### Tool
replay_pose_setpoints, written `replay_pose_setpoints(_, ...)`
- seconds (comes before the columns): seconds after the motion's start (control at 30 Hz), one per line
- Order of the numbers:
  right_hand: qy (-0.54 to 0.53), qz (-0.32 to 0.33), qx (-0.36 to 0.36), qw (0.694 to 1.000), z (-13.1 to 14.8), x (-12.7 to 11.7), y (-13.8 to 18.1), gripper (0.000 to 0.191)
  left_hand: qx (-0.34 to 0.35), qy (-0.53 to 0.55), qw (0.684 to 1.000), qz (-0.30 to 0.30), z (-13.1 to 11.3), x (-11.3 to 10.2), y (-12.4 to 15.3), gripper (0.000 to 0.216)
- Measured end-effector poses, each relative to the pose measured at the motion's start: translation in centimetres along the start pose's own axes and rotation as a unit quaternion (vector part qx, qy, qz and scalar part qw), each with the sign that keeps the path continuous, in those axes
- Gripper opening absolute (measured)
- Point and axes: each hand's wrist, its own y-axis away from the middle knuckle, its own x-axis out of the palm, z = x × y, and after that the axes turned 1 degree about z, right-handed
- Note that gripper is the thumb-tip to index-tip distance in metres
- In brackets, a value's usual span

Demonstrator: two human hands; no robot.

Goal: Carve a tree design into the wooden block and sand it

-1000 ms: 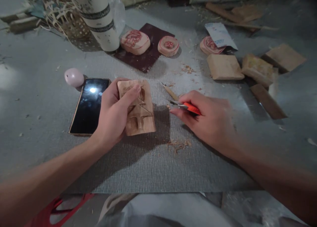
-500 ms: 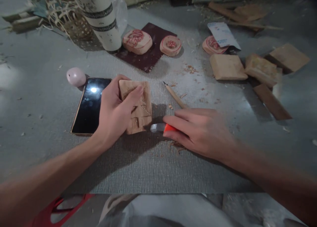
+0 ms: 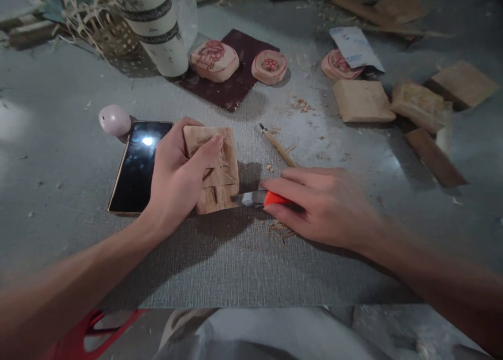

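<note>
My left hand [image 3: 176, 168] is closed around a carved wooden block [image 3: 222, 195], its thumb lying across the face. Grooves in the shape of a tree or star are cut into that face. Closed in my right hand [image 3: 320, 205] is a carving knife [image 3: 255, 198] with an orange handle. The blade points left, and its tip meets the block's lower right edge. Beyond my right fingers a thin wooden-handled gouge [image 3: 279, 148] lies on the table, its metal tip pointing away from me. My palm hides most of the knife's handle.
A phone [image 3: 135, 166] and a pinkish egg-shaped object [image 3: 114, 120] lie on the left. Behind stand a paper cup [image 3: 157, 35] and a woven basket [image 3: 118, 35]. Red-marked wooden pieces [image 3: 215, 61] rest near a dark sheet [image 3: 239, 87]. Several wood blocks [image 3: 363, 102] sit at right; shavings [image 3: 302, 104] are scattered about.
The knife has moved slightly up, and its tip now reaches the block's edge. Before, a small gap showed between blade and block. The whole view has shifted a little.
</note>
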Motion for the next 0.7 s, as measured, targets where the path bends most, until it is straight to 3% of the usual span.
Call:
replay_pose_setpoints(0.3,-0.002,0.026,0.002,1.000,-0.20,0.20,0.04,0.047,0.026,-0.093,0.995,0.008,-0.63,-0.08,0.09,0.028)
replay_pose_setpoints(0.7,-0.005,0.029,0.001,1.000,-0.11,0.35,0.16,0.046,0.042,-0.126,0.990,0.036,-0.90,-0.22,-0.50,0.021)
